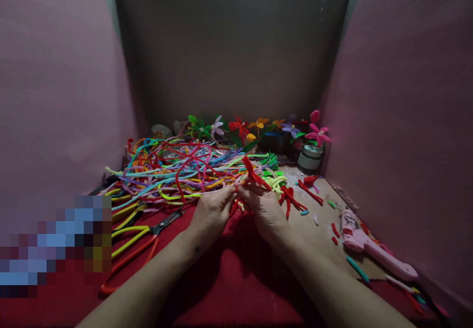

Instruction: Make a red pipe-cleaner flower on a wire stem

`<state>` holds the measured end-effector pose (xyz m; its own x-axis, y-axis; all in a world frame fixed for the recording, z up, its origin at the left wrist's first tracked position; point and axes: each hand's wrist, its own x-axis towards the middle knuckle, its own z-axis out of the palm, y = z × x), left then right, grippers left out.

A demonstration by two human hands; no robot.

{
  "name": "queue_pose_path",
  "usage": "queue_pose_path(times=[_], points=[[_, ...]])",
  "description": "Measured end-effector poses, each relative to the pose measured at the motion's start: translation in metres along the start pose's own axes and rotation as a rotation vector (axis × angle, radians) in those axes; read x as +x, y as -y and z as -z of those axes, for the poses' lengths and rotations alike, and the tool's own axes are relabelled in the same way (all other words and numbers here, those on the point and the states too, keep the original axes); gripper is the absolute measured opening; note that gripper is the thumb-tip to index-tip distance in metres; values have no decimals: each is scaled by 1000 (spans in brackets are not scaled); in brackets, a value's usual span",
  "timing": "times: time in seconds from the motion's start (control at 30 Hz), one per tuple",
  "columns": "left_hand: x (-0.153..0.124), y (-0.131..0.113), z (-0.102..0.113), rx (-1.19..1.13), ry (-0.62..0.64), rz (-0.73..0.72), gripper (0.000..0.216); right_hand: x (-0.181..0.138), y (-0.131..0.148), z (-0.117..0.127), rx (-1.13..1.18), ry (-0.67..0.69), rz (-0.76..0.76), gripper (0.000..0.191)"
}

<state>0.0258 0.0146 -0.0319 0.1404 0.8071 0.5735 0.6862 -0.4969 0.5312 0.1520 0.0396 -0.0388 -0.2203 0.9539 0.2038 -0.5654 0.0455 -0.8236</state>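
Mid-desk, red pipe cleaner (254,173) is pinched by left hand (212,213) and right hand (266,212), fingertips closed on it; bending judged underway; steady pinch needed next.

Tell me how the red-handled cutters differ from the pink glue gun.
The red-handled cutters lie at left on the red cloth; the pink glue gun lies at right, mostly on the brown board. The cutters have looped handles and dark blades; the gun is one pink body. Both lie flat, unheld.
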Motion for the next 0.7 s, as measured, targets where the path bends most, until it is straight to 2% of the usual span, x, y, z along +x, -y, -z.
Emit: queue_pose_path(times=[0.1, 0.23, 0.3, 0.5, 0.7], points=[[3, -7, 6, -205, 29, 163, 20, -2, 5, -2, -42, 18, 38, 16], [7, -15, 13, -645, 154, 448, 21, -3, 7, 2, -180, 122, 72, 11], [8, -16, 14, -816, 209, 546, 22, -1, 7, 5, -238, 115, 91, 11], [7, -13, 14, -1116, 311, 627, 21, 1, 6, 7, -187, 121, 68, 14], [5, -9, 11, -1299, 361, 643, 16, 4, 5, 9, -74, 122, -27, 20]])
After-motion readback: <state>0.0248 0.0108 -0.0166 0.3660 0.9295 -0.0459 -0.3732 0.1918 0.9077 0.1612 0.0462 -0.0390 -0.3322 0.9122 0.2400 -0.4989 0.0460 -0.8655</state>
